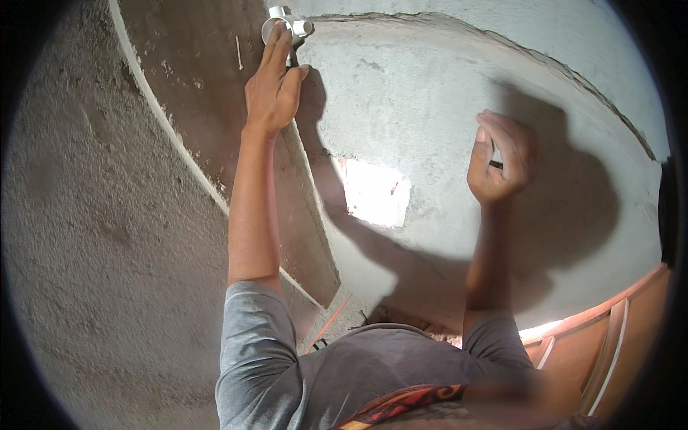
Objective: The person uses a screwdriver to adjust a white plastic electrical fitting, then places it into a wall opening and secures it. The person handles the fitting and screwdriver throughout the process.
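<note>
At the top of the view, a white round plastic junction box (pixel 302 28) with short pipe stubs sits in the corner where the brown-grey surface meets the pale wall. My left hand (pixel 272 97) reaches up to it, fingers stretched out, with the fingertips against its face and partly covering it. The thumb stands apart from the fingers. To the right, my right hand (pixel 502 158) is raised in front of the pale wall, away from the box. Its fingers curl in toward the thumb. Whatever may be between them is too small to make out.
The pale plastered wall (pixel 423 93) has a rough crack along its upper edge. A bright square opening (pixel 376 192) shows in the middle. Rough grey plaster (pixel 107 236) fills the left side. An orange panelled surface (pixel 609 351) curves at the lower right.
</note>
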Motion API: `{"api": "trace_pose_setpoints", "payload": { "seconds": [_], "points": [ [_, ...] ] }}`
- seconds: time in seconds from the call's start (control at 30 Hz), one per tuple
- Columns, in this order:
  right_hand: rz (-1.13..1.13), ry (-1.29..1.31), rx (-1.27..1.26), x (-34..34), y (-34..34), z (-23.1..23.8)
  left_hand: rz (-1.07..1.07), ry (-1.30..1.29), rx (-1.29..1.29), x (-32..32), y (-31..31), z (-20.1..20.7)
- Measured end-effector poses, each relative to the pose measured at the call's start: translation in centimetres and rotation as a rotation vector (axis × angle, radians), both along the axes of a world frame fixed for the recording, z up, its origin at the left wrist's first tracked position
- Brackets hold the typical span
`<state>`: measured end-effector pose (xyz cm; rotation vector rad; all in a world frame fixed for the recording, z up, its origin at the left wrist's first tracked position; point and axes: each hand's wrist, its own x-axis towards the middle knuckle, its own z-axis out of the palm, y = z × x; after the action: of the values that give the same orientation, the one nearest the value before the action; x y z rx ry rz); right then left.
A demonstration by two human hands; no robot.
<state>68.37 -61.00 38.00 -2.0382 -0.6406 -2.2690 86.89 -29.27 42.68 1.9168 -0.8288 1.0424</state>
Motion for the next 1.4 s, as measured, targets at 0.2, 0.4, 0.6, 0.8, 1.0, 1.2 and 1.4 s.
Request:
{"api": "trace_pose_setpoints", "payload": {
  "seconds": [0.2, 0.4, 0.6, 0.8, 1.0, 1.2, 1.4],
  "points": [
    [-0.021, -0.001, -0.005, 0.0, -0.1, 0.0, 0.017, 0.031, 0.025, -0.3, -0.1, 0.2],
    [-0.066, -0.003, -0.021, -0.2, 0.2, 0.1, 0.018, 0.048, 0.033, 0.0, 0.1, 0.2],
    [-0.1, 0.012, 0.006, -0.7, 0.7, 0.3, 0.086, 0.007, 0.078, -0.5, 0.2, 0.6],
    [-0.092, 0.035, -0.001, -0.7, 1.0, 0.2, 0.125, -0.043, 0.061, -0.5, 0.2, 0.4],
    [-0.185, 0.044, 0.02, -0.7, 0.7, -0.1, 0.026, -0.027, 0.051, 0.3, 0.5, 0.2],
    [-0.139, -0.012, -0.021, 0.3, 0.1, -0.1, -0.031, -0.094, 0.051, 1.7, 1.1, 0.1],
    [-0.164, -0.016, -0.035, 0.1, 0.4, 0.1, 0.041, -0.077, 0.085, 1.3, 1.0, 0.4]
  ]
}}
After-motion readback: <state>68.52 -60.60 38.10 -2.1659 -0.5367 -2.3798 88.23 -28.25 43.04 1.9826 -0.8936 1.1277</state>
